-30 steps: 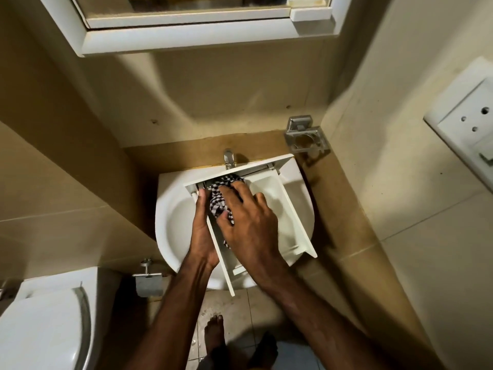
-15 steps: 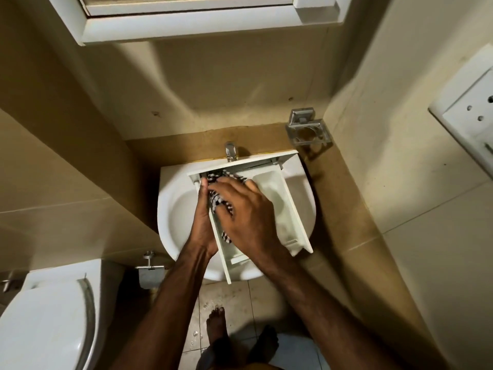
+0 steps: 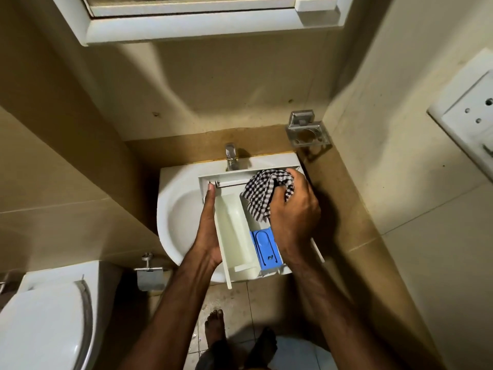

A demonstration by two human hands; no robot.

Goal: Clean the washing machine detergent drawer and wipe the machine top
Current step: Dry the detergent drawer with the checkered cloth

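Observation:
The white detergent drawer [image 3: 232,231] lies across the white basin [image 3: 176,217], its front panel toward the tap. A blue insert [image 3: 265,248] shows in its near right compartment. My left hand [image 3: 209,225] lies along the drawer's left wall, thumb up at the front panel, and holds it from that side. My right hand [image 3: 294,212] grips a black-and-white checked cloth [image 3: 262,196] bunched in the drawer's far right compartment. The left compartment is bare and open to view.
A chrome tap [image 3: 230,156] stands behind the drawer. A metal holder [image 3: 306,132] sits on the right wall corner, a socket plate [image 3: 469,121] farther right. A toilet [image 3: 42,321] and paper holder [image 3: 149,273] are at the lower left. My bare feet stand on tiles below.
My right hand has carried the cloth from the drawer's left part over to the far right compartment, which uncovered the left compartment and the blue insert. The left hand still holds the left wall.

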